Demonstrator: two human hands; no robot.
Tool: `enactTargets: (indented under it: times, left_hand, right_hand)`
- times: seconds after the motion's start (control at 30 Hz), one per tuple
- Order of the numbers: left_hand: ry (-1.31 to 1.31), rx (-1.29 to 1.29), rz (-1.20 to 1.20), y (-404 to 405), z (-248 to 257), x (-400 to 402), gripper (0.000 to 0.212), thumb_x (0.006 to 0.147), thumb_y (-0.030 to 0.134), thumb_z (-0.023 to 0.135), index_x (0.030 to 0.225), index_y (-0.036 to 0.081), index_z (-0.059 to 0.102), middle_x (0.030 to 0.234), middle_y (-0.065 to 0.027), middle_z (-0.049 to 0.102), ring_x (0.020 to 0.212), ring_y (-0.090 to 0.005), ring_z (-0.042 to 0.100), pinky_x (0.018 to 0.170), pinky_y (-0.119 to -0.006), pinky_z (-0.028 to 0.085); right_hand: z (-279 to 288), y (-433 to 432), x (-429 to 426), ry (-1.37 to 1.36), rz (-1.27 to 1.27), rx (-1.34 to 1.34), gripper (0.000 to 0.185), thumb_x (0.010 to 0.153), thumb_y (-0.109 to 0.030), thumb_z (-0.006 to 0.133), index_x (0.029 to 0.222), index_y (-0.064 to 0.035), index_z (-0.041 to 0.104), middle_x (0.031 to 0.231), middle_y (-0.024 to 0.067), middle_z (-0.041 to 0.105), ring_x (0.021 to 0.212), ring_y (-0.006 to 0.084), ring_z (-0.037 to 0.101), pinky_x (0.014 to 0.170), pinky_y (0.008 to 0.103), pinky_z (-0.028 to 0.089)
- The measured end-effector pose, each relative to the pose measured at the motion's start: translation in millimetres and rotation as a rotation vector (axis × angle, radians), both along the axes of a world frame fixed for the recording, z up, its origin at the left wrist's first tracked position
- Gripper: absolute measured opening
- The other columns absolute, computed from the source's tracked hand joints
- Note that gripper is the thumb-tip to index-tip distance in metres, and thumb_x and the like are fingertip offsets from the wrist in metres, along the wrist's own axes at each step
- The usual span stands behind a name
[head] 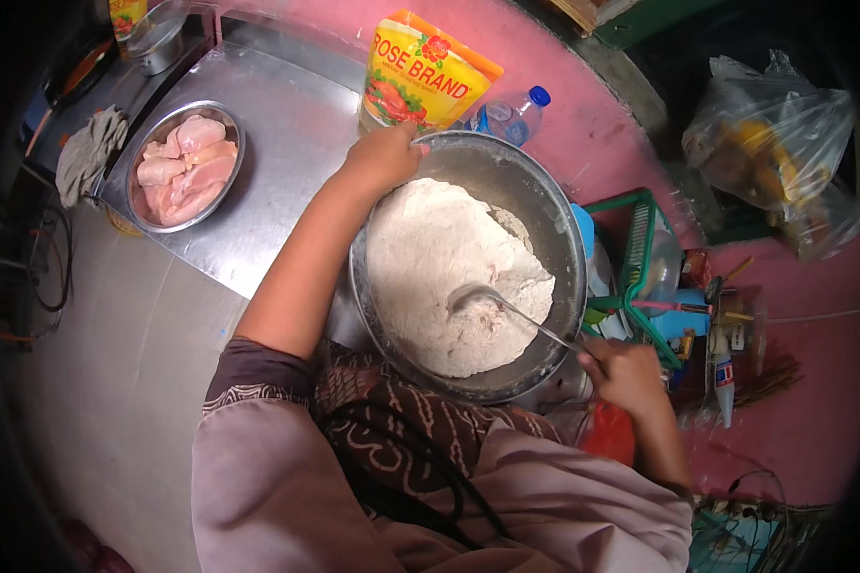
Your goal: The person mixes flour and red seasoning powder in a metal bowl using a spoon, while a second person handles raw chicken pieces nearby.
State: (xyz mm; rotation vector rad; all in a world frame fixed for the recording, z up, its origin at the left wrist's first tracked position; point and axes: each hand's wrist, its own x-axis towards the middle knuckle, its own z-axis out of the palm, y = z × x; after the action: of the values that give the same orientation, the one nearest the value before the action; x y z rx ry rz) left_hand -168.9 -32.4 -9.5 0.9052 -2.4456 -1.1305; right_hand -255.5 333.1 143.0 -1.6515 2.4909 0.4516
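A large metal bowl (545,172) in front of me holds a heap of pale flour (437,251). My left hand (387,159) grips the bowl's far-left rim, thumb over the edge. With my right hand (625,376) I hold the handle of a metal spoon (537,326) near the bowl's near-right rim. The spoon's head rests in the flour, partly sunk and slightly blurred. A few pinkish-brown specks show in the flour beside it. Just beyond my left hand stands a yellow and orange Rose Brand cooking oil pouch (426,75).
A steel bowl of raw chicken pieces (186,172) sits on the metal counter (287,100) at left, near a grey cloth (92,154). Behind the large bowl is a plastic bottle (509,118). A green plastic rack (638,265) stands right; a plastic bag (767,150) hangs beyond it.
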Motion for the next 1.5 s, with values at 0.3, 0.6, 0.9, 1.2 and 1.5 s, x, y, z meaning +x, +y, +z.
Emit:
enactTargets:
  times: [0.3,0.6,0.9,1.2,1.5]
  left_hand:
    - [0.027,0.021,0.023,-6,-5,-3,0.038,0.086,0.034,0.056,0.112,0.006,0.056,0.104,-0.02,0.062,0.1,-0.0348,0.058,0.084,-0.043,0.045]
    - [-0.025,0.048,0.038,-2,5,3,0.041,0.086,0.034,0.056,0.113,0.004,0.057,0.106,-0.0206,0.061,0.101,-0.0352,0.058,0.085,-0.042,0.044]
    - [-0.117,-0.059,-0.056,0,9,8,0.034,0.088,0.035,0.051,0.11,0.011,0.06,0.102,-0.0142,0.064,0.097,-0.0308,0.06,0.08,-0.044,0.046]
    - [-0.026,-0.063,0.019,9,-2,24,0.03,0.091,0.032,0.047,0.109,0.011,0.059,0.096,-0.0149,0.064,0.091,-0.0321,0.061,0.076,-0.045,0.047]
    - [-0.04,0.042,0.278,18,3,101,0.026,0.091,0.027,0.047,0.101,0.005,0.057,0.093,-0.018,0.064,0.089,-0.0362,0.06,0.073,-0.045,0.045]
  right_hand:
    - [-110,-99,-51,0.19,0.313,0.026,0.016,0.082,-0.024,0.052,0.088,-0.011,0.059,0.072,0.0126,0.06,0.063,0.0303,0.062,0.055,0.0416,0.048]
    - [-103,-120,-55,0.123,0.075,0.172,0.021,0.084,-0.019,0.044,0.092,-0.0071,0.059,0.085,0.0189,0.065,0.08,0.0333,0.065,0.07,0.0432,0.05]
    - [-82,-92,-62,0.128,-0.22,0.552,0.037,0.089,-0.028,0.039,0.099,-0.0036,0.064,0.101,0.0197,0.064,0.095,0.0348,0.062,0.083,0.0451,0.047]
    - [-65,-66,-74,-0.091,-0.174,0.715,0.048,0.092,-0.04,0.036,0.097,-0.001,0.063,0.099,0.0239,0.061,0.094,0.0409,0.057,0.084,0.0457,0.043]
    - [-44,-58,-26,-0.288,-0.285,0.448,0.043,0.092,-0.04,0.039,0.094,-0.003,0.061,0.092,0.021,0.063,0.089,0.04,0.059,0.079,0.0457,0.045]
